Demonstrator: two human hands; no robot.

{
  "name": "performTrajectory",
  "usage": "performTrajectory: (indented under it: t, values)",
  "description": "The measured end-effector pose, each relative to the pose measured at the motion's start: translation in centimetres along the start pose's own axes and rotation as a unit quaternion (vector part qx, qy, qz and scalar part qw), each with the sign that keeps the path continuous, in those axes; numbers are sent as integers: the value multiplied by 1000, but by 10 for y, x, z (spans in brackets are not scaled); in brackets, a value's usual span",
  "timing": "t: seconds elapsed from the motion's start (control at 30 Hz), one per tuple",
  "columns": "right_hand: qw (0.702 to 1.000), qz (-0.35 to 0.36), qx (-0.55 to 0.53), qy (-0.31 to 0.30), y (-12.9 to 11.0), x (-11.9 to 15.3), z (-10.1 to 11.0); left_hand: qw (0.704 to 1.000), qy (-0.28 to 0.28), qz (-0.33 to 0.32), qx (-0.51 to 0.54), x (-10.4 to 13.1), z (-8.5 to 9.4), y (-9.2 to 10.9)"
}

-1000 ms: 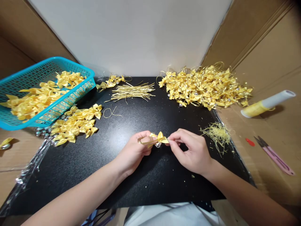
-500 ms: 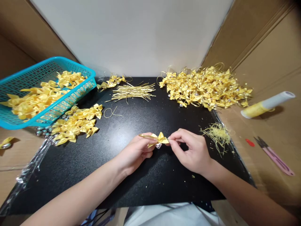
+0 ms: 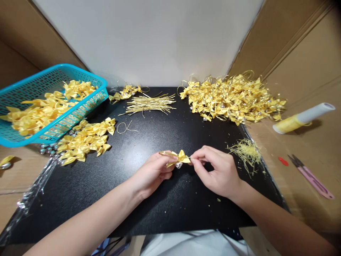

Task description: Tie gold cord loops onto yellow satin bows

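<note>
Between the black worktop's [image 3: 191, 213] near and far edges, the left hand [image 3: 153, 170] pinches a yellow bow [image 3: 181, 155] with a silver bauble [image 3: 178, 165]; the right hand [image 3: 220, 170] pinches a fine strand [image 3: 190, 157] at its tip.

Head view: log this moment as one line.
Left hand: holding yellow bow, silver bauble below | Right hand: fingers pinching thin strand beside bow | Pink snips: lying at right, untouched
</note>
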State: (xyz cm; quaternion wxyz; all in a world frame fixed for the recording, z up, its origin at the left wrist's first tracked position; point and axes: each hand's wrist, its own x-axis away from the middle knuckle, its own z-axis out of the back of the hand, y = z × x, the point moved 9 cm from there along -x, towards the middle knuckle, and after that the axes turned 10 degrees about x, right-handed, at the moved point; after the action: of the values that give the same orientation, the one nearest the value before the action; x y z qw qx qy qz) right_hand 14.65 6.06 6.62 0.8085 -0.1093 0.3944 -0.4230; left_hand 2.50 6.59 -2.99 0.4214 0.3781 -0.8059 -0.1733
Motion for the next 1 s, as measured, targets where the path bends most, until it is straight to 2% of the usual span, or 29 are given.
performTrajectory:
  t: [0.3, 0.47, 0.6, 0.73, 0.8, 0.9, 1.0]
  values:
    - [999, 36, 11, -12, -5, -1, -2, 1000, -1, 19, -2, -1, 2, -4]
    - [999, 29, 10, -14, -4, -1, -4, 1000, -4, 29, -8, -1, 3, -4]
    - [999, -31, -24, -24, 6, 1, -9, 1000, -2, 30, -2, -1, 2, -4]
    - [987, -116, -102, -47, 18, 5, -18, 1000, 3, 23, 1, 0, 0, -2]
    - [971, -165, -161, -66, 24, 8, -26, 1000, 5, 19, 1, 1, -1, -1]
    - [930, -242, -258, -94, 33, 14, -40, 1000, 11, 12, 3, 1, -1, -1]
    - [897, -277, -329, -105, 36, 17, -51, 1000, 20, 0, -1, 2, 0, -1]
